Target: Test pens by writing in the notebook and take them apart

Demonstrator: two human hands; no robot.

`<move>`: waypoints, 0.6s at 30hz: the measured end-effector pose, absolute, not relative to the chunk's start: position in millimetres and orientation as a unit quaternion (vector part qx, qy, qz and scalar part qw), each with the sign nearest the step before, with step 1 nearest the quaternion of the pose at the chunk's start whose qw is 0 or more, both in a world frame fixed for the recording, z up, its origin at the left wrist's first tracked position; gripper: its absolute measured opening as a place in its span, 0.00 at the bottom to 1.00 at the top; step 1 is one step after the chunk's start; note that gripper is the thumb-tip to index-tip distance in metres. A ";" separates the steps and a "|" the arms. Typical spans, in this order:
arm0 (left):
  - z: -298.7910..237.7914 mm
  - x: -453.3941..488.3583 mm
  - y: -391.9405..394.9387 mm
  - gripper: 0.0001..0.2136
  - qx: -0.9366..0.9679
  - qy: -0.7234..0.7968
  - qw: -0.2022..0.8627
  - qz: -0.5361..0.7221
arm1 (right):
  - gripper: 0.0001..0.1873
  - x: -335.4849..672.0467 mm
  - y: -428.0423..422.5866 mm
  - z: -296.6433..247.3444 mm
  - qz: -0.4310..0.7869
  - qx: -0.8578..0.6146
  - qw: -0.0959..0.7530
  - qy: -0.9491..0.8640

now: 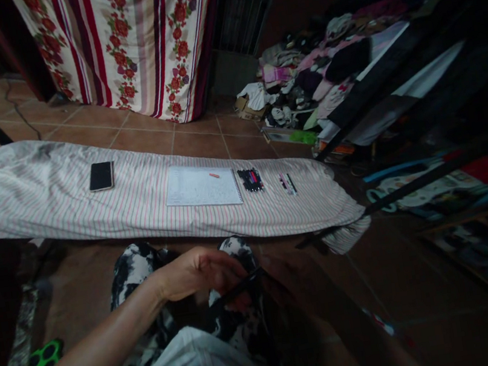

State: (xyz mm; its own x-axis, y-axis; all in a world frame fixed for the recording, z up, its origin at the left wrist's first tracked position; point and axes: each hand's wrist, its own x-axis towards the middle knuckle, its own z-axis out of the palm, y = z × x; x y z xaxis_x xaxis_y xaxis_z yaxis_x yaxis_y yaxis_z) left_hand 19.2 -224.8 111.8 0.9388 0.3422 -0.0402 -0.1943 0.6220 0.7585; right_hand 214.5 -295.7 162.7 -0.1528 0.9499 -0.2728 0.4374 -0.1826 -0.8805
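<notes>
From the head camera: left hand (pixel 197 272) low over the lap, fingers (pixel 210 265) curled closed around a slim black pen (pixel 237 291), its far end angled up and to the right. Right hand (pixel 281 278) barely readable in deep shadow, just beside the pen; whether open or holding anything, impossible to tell. Beneath both, black-and-white patterned trousers (pixel 137 281) over bent legs.

Ahead, a long padded board in a pink-and-grey striped cover (pixel 43 188), lying across the view, near the hands but not touching them. Along it, from left to right: a black smartphone (pixel 101 176), a spiral notebook (pixel 201 188) with a small orange item (pixel 214 175) resting on its page, a tight cluster of dark pens (pixel 250 180), then a narrow set of coloured markers (pixel 287 184).

Beyond the board, terracotta floor tiles (pixel 150 139) and a hanging sheet with red flowers and stripes (pixel 126 41). At upper right, a large heap of clothes (pixel 314 68) beside a dark frame (pixel 393 78). At lower left, a green-and-black object (pixel 42 365), partly cut off by shadow.
</notes>
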 end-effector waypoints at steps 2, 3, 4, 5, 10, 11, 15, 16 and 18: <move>120.8 19.6 -222.8 0.19 0.450 0.123 0.874 0.136 | 0.24 212.7 -289.8 166.2 0.464 -0.573 0.253 -0.626; 125.9 19.9 -222.2 0.18 0.477 0.137 0.860 0.123 | 0.24 211.7 -286.8 167.8 0.453 -0.566 0.248 -0.643; 130.8 20.2 -222.1 0.16 0.504 0.147 0.843 0.119 | 0.24 211.0 -283.8 169.1 0.447 -0.562 0.244 -0.652; 135.3 20.6 -222.6 0.13 0.530 0.156 0.825 0.121 | 0.24 210.4 -281.2 170.3 0.450 -0.560 0.238 -0.654; 142.4 22.9 -232.8 0.08 0.575 0.229 0.759 0.204 | 0.24 210.4 -274.8 173.9 0.546 -0.549 0.213 -0.596; 140.9 23.4 -235.3 0.07 0.577 0.242 0.747 0.225 | 0.24 210.2 -274.7 174.6 0.564 -0.546 0.209 -0.584; 133.0 25.0 -242.6 0.04 0.612 0.279 0.676 0.300 | 0.25 208.0 -275.8 177.7 0.608 -0.543 0.214 -0.539; 131.3 25.3 -243.8 0.03 0.622 0.287 0.659 0.311 | 0.25 207.5 -276.2 178.0 0.617 -0.541 0.219 -0.528; 128.5 25.7 -245.6 0.02 0.640 0.302 0.631 0.318 | 0.25 206.7 -277.2 177.4 0.639 -0.539 0.225 -0.500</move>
